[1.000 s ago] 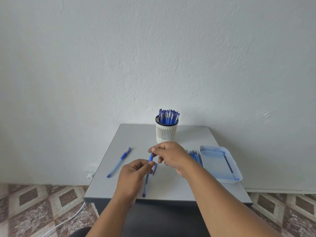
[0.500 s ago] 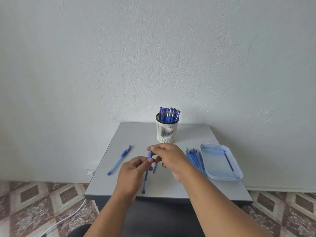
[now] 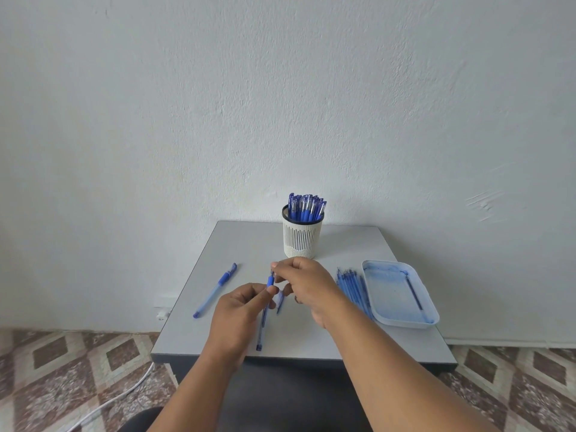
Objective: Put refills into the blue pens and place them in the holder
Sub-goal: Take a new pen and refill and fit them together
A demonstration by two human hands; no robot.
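The blue pen [image 3: 264, 316] you are working on sits just below the centre of the frame, held above the desk [image 3: 237, 244], its lower end pointing toward the desk's near edge. Your left hand [image 3: 240, 316] pinches its barrel near the darker collar; your right hand [image 3: 304, 283] pinches the upper tip with curled fingers. A small pale piece [image 3: 280, 302] shows between your hands; you cannot tell what it is. The holder [image 3: 301, 236], full of pens, stands at centre near the far edge. A spare pen [image 3: 215, 289] lies left, with bare desk around it. Refills [image 3: 353, 289] lie right, touching the tray [image 3: 400, 321], which reaches the desk's right edge; your right forearm hides their near ends.
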